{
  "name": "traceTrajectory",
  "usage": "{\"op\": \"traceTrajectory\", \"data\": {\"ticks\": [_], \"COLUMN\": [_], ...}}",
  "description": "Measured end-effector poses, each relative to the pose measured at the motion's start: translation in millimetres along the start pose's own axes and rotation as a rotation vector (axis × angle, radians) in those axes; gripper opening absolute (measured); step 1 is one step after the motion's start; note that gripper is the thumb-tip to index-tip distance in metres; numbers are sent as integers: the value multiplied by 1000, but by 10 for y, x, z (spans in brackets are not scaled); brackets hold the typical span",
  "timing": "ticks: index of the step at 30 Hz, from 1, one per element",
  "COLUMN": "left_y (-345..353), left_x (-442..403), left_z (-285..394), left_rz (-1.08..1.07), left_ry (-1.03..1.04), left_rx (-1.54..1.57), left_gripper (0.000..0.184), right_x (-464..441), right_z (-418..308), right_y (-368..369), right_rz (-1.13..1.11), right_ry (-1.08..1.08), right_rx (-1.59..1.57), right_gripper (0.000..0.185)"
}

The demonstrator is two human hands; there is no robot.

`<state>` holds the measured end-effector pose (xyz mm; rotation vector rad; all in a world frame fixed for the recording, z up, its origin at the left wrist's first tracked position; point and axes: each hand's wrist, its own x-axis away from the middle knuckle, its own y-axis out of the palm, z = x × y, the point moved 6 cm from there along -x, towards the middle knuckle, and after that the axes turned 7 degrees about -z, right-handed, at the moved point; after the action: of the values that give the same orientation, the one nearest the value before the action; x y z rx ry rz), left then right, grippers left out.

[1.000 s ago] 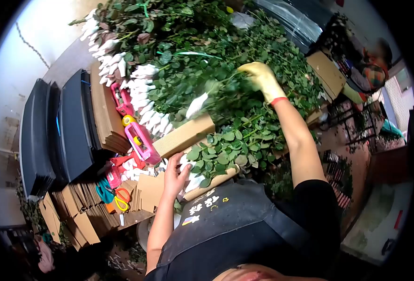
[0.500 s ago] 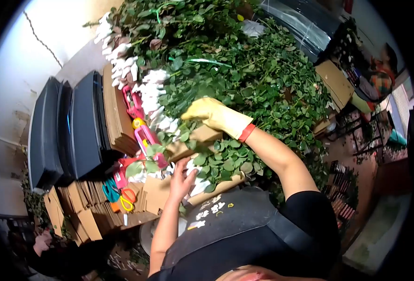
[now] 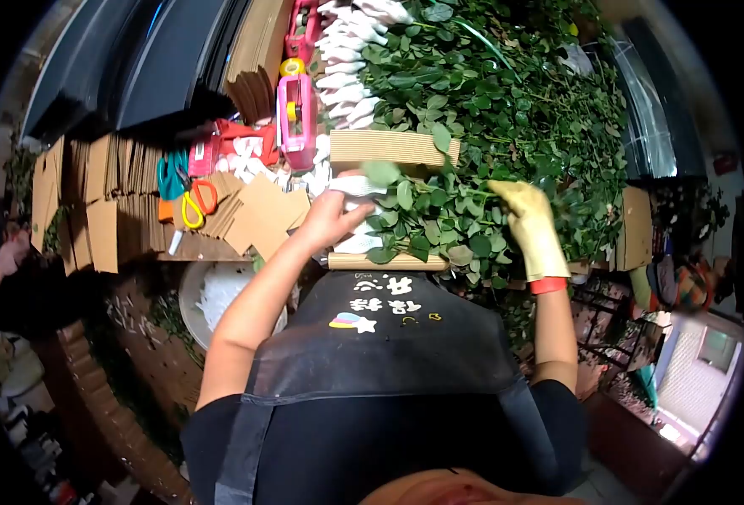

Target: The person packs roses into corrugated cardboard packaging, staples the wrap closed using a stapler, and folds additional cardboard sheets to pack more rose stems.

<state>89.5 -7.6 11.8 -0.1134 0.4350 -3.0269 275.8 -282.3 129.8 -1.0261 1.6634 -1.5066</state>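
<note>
Lying between two cardboard strips (image 3: 393,149), which likely hold them in line, white-wrapped flowers (image 3: 357,243) sit by the bench's (image 3: 199,247) front edge. The bare left hand (image 3: 330,222) rests at their heads, perhaps steadying them; whether it grips, I cannot tell. The gloved right hand (image 3: 529,220) appears to pinch a leafy stem (image 3: 478,194), probably for alignment.

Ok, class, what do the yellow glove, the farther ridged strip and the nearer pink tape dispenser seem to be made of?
Yellow glove: probably rubber or latex; smooth, with no weave showing.
Farther ridged strip: likely corrugated cardboard; matte tan, with close parallel ribs.
Nearer pink tape dispenser: apparently smooth hard plastic, given its bright, uniform colour.
</note>
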Motion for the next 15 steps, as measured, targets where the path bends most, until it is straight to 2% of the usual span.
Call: {"op": "traceTrajectory", "data": {"ticks": [1, 2, 3, 5, 6, 7, 9, 11, 13, 15], "left_y": [-4, 14, 9, -22, 10, 13, 10, 3, -7, 18], "left_x": [4, -9, -2, 30, 25, 19, 23, 24, 34, 46], "left_z": [-31, -92, -86, -19, -59, -71, -67, -75, -84, -72], "left_rz": [-2, 7, 14, 47, 28, 32, 32, 43, 61, 79], "left_ry": [-63, -34, -11, 91, 65, 61, 53, 22, 25, 20], "left_rx": [-18, -11, -8, -152, -87, -88, -91, -51, -69, 19], "left_gripper": [59, 61, 65, 67, 69, 69, 69, 70, 69, 69], "right_x": [5, 100, 158, 174, -18, -122, -345, -494, -692, -813], "right_z": [34, 55, 106, 118, -254, -572, -1064, -1383, -1347, -1223], "right_y": [188, 279, 326, 131, -353, -624, -639, -293, 203, 321], "right_rz": [-121, -178, -285, -111, 7, 144, 5, -228, -218, -255], "right_ry": [48, 92, 226, 287, 262, 144, 43, -4, -52, 62], "right_rx": [67, 299, 430, 582, 403, 231, -365, -215, -57, -92], "right_gripper": [52, 57, 63, 62, 57, 44, 38, 36, 33, 32]}}
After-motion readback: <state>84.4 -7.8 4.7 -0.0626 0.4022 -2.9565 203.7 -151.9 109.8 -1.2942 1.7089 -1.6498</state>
